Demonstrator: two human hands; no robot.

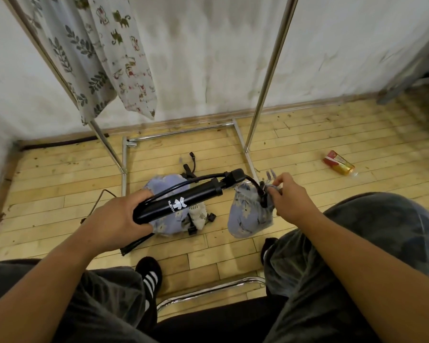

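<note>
My left hand grips the lower end of a black hand pump with a white logo, held slanting up to the right. Its black hose curves down to the top of a blue floral bag in a clear wrap. My right hand pinches the gathered top of that bag beside the hose's nozzle. A second blue floral bundle lies on the floor under the pump, with black straps and clips around it.
A chrome clothes rack stands over the wooden floor, with two patterned cloths hanging at the left. A red and gold packet lies at the right. My knees, a black striped sock and a chrome chair bar fill the foreground.
</note>
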